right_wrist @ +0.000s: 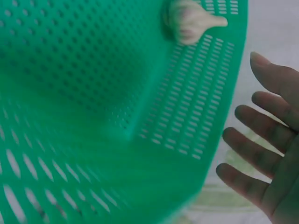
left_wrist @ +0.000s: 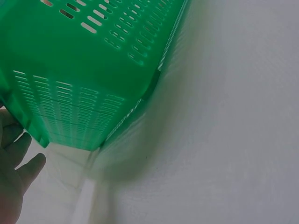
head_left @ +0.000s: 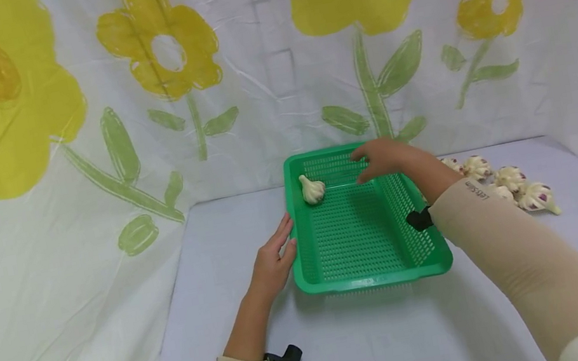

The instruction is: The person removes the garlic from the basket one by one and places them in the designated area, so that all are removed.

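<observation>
A green plastic basket [head_left: 365, 282] with slotted walls stands on the table, and one garlic bulb [head_left: 313, 190] lies in its far left corner. My left hand [head_left: 271, 264] is at the basket's left side, its straight fingers against the rim. Over the basket's far right part hangs my right hand [head_left: 382, 157], fingers spread and holding nothing. The right wrist view shows this hand [right_wrist: 275, 135] with parted fingers beside the rim, and the garlic bulb [right_wrist: 189, 22] beyond. In the left wrist view, the fingers [left_wrist: 32, 170] are extended near the basket's outer wall [left_wrist: 70, 107].
Several garlic bulbs [head_left: 510, 179] lie on the table to the right of the basket, partly hidden behind the right forearm. A white cloth [head_left: 265, 113] with yellow flowers hangs close behind the basket. The pale table [head_left: 376, 346] extends in front.
</observation>
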Available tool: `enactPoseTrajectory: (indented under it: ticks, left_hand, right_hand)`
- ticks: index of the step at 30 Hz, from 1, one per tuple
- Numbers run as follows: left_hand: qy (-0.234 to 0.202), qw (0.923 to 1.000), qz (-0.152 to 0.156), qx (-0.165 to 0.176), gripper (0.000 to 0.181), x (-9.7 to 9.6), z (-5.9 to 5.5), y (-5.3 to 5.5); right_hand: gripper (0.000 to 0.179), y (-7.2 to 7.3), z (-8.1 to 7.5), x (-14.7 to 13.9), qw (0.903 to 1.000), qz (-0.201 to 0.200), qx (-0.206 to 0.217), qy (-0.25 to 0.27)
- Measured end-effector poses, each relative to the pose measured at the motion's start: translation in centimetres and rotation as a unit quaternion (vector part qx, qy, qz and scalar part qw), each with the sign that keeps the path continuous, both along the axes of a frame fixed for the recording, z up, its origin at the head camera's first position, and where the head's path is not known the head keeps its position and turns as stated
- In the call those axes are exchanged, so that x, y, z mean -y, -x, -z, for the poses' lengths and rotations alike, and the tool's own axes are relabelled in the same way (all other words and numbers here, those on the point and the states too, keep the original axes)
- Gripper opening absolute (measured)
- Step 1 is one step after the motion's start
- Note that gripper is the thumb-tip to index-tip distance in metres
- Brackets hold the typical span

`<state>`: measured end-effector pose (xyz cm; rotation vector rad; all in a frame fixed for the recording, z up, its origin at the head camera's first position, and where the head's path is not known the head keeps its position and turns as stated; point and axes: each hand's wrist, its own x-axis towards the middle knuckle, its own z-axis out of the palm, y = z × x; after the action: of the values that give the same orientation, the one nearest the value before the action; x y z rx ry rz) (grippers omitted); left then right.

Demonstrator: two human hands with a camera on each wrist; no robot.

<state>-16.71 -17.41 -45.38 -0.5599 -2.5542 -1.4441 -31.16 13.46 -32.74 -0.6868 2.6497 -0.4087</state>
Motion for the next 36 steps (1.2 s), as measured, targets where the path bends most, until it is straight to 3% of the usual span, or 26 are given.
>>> enactPoseTrajectory:
  ticks: [8,15,22,36]
  left_hand:
    - [0.002,1.0000,0.002,0.009,0.048,0.0,0.0,0.0]
    - [-0.002,1.0000,-0.002,0.007,0.047,0.0,0.0,0.1]
    - [0.006,1.0000,0.000,-0.003,0.047,0.0,0.1,0.2]
    - [0.013,0.9996,0.002,0.024,0.048,0.1,0.0,0.1]
  right_hand:
    - [0.065,0.5,2.3,1.6,0.9985,0.001,0.017,0.051]
    - [0.065,0.9,4.4,3.0,0.9976,0.012,0.021,0.065]
    - [0.064,0.6,5.5,5.0,0.9965,0.007,0.024,0.079]
    - [0.061,0.7,7.7,8.1,0.9968,-0.011,0.026,0.074]
